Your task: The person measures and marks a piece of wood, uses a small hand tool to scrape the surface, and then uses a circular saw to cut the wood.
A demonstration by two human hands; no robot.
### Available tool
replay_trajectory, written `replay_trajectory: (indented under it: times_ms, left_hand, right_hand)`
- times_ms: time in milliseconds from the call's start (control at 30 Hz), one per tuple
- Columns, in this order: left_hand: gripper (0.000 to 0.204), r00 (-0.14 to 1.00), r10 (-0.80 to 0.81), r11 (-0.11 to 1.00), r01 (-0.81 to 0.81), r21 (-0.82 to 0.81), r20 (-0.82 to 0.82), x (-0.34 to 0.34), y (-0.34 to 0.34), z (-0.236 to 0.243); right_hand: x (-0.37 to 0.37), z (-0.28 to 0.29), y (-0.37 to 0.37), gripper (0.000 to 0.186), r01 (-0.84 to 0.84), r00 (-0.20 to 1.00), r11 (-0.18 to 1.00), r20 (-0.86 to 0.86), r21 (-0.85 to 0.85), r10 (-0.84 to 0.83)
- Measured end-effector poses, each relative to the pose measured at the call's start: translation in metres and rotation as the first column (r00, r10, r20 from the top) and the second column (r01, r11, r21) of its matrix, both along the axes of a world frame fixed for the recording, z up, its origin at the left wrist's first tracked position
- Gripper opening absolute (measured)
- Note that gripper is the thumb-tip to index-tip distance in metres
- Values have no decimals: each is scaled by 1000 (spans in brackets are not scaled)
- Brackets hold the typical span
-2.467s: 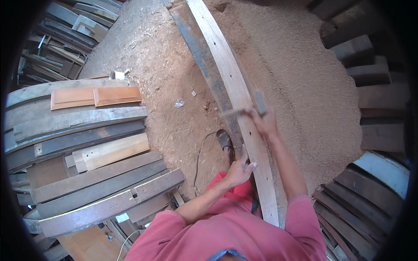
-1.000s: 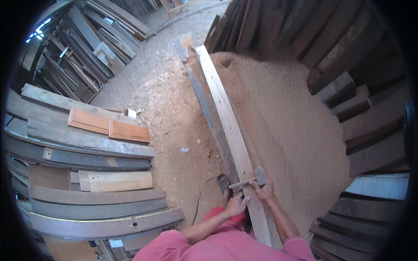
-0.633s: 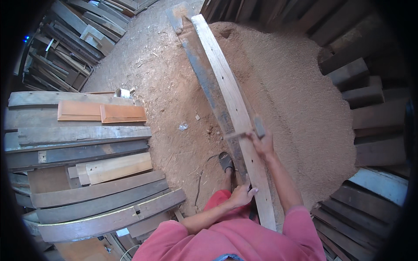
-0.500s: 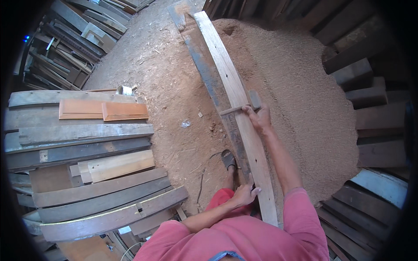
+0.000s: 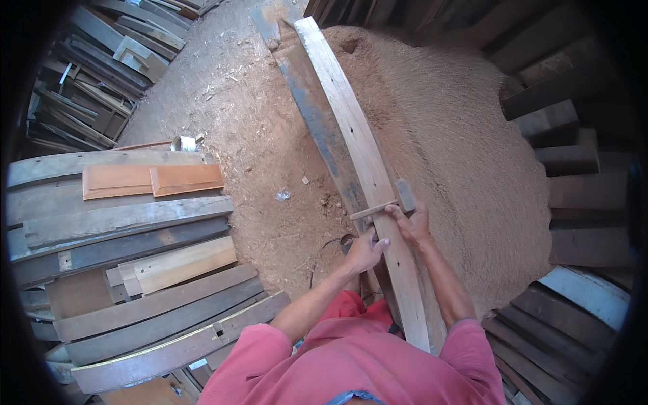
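A long pale wooden plank (image 5: pixel 347 118) runs from near my body toward the far end, with several small dark holes along its face. It lies over a darker, worn board (image 5: pixel 312 121) with blue-grey patches on its left edge. My right hand (image 5: pixel 415 223) grips a wooden marking gauge (image 5: pixel 373 210); its thin bar crosses the plank and its block sits at the plank's right edge. My left hand (image 5: pixel 368 251) is closed on the plank's left edge, thumb on top, just nearer than the bar. Its other fingers are partly hidden.
Stacked boards (image 5: pixel 135 277) fill the left side, with two orange-brown panels (image 5: pixel 185 180) on top. A white can (image 5: pixel 182 144) stands beyond them. A sawdust heap (image 5: pixel 466 175) spreads to the right. Dark timber (image 5: pixel 567 158) lines the right edge.
My right hand and the marking gauge have moved nearer to my body along the plank. My left hand has shifted farther up the plank's left edge, close to the gauge's bar.
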State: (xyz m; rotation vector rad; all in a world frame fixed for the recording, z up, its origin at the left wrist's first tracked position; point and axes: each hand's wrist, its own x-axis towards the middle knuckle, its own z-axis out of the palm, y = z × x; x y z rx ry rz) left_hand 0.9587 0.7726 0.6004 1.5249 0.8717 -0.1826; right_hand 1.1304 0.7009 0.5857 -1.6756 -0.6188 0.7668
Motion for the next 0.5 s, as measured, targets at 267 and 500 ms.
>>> replay_trajectory:
  times_ms: [267, 500]
  left_hand:
    - [47, 986, -114, 990, 123, 64, -122, -1, 0, 9]
    - [65, 985, -143, 989, 146, 32, -93, -2, 12, 4]
  right_hand:
    - [78, -5, 170, 72, 104, 971, 986, 201, 128, -129]
    - [80, 14, 174, 72, 50, 978, 998, 201, 30, -55]
